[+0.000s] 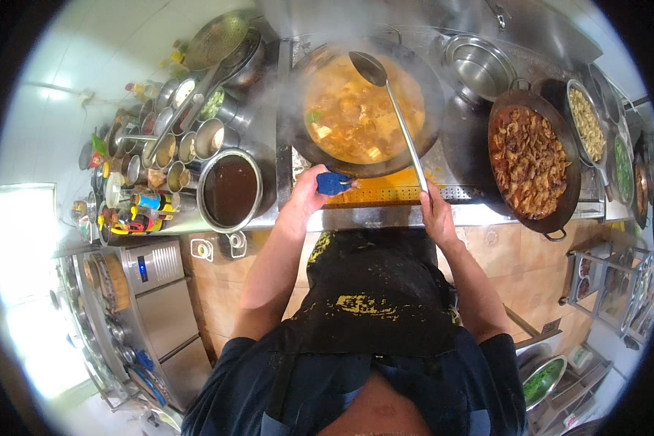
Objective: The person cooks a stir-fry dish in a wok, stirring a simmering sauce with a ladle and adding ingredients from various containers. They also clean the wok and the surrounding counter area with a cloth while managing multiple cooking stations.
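A large wok holds an orange-brown stew with chunks of food, and steam rises from it. At the wok's near left edge, my left hand grips a folded blue cloth; whether a wok handle lies under the cloth cannot be told. My right hand is closed around the end of a long metal ladle. The ladle's dark bowl is over the far part of the stew.
To the left stand a pot of dark liquid, several small metal seasoning pots, bottles and a perforated strainer. On the right are an empty-looking steel pot, a wok of browned meat and a pan of pale pieces.
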`<state>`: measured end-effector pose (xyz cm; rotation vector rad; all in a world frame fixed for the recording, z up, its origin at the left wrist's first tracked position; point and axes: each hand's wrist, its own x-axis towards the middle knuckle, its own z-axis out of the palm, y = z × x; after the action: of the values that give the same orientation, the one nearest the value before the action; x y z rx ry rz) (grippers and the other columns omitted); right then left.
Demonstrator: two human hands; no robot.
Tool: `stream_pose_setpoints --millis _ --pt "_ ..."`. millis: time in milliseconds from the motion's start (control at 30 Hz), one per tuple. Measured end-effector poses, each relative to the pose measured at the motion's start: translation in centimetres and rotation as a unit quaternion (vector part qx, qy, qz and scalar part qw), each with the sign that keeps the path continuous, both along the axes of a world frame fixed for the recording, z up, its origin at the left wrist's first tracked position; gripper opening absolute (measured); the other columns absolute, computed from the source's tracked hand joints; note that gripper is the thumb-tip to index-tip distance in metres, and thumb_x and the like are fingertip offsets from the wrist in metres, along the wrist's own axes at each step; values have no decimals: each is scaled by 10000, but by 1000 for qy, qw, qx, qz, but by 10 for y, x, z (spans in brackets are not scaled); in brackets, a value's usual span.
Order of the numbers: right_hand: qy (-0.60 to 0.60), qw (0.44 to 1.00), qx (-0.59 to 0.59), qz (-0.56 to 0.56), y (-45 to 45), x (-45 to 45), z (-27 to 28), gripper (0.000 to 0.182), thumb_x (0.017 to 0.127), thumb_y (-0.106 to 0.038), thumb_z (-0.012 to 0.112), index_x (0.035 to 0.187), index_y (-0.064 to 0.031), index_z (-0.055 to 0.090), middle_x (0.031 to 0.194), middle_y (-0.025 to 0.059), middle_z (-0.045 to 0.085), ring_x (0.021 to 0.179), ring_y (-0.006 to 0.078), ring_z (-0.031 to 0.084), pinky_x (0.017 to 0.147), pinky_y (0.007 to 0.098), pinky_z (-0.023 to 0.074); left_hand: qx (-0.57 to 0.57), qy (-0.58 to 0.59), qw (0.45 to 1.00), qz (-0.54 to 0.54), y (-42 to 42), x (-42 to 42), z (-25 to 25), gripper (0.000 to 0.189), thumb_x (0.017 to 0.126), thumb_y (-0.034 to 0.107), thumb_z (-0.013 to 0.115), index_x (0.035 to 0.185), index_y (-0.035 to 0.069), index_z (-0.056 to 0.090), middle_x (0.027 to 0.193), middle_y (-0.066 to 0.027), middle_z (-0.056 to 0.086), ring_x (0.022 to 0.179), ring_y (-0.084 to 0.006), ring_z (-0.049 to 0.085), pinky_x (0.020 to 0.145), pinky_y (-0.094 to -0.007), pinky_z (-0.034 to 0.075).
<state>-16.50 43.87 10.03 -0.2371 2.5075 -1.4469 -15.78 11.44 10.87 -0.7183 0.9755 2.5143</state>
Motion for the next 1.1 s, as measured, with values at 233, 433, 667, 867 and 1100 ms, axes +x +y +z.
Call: stream_pose_setpoints --millis 233,433,667,867,1100 --pt "-52 998 4 -36 5 -1 5 373 1025 -263 514 1295 -8 547 755 218 612 650 262 621 641 378 496 17 -27 998 49 5 -1 5 403 911 126 437 1208 -142 484 1113 -283 639 960 -449 677 813 -463 580" --pt "62 995 75 -35 24 -15 54 391 1011 -211 512 1273 80 518 766 292 622 690 412 667 585 447 494 17 -17 998 53 4 2 3 379 915 129 454 1186 -134 489 1113 -276 638 994 -457 662 840 -483 576" --pt "-203 975 -81 -47 -3 12 58 339 1023 -240 500 1269 -7 486 712 137 549 570 269 553 456 378 433 20 11 999 37 4 2 1 392 948 140 443 1207 -149 492 1130 -280 636 995 -453 659 860 -498 567" --pt "-518 740 -423 -74 -14 13 94 395 1053 -315 464 1304 -9 461 719 -19 402 472 54 325 354 217 278 27 -10 999 40 2 2 4 421 904 106 464 1243 -143 462 1200 -292 597 1066 -476 617 947 -564 521" --pt "-580 652 -487 -44 7 14 119 421 1051 -320 462 1315 8 474 707 -37 348 471 15 286 315 164 242 22 -22 999 43 5 0 6 402 933 106 411 1219 -171 465 1149 -308 612 1000 -474 649 885 -537 557"
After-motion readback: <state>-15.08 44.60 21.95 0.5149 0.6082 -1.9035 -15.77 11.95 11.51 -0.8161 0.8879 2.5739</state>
